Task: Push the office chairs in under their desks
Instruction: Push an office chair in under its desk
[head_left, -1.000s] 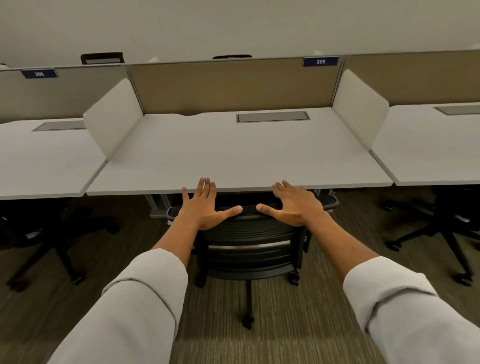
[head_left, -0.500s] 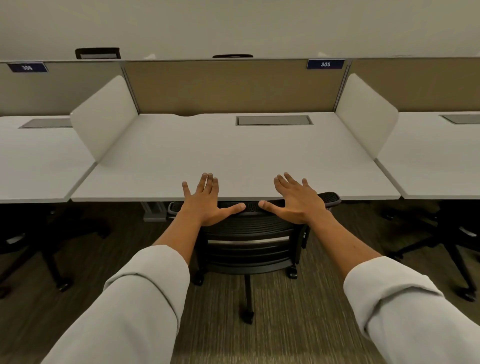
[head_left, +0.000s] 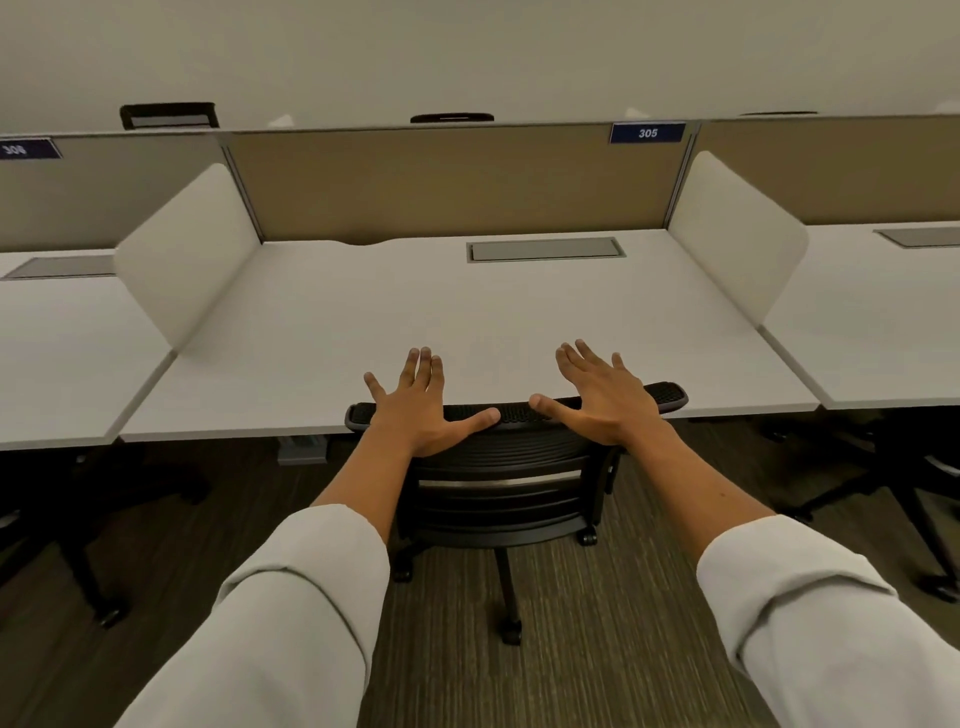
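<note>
1. The left hand lies flat and open, fingers spread, palm pressed on the top edge of the black office chair back, gripping nothing.
2. The right hand lies the same way, flat and open on the chair's top edge.
3. The chair sits at the near edge of the white surface, its backrest touching that edge and its seat tucked beneath.
4. Its wheels rest on the carpet.

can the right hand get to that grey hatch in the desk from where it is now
Probably yes. The right hand is open on the chair back, and bare desk lies between it and the hatch; leaning over the chair may be needed.
</note>
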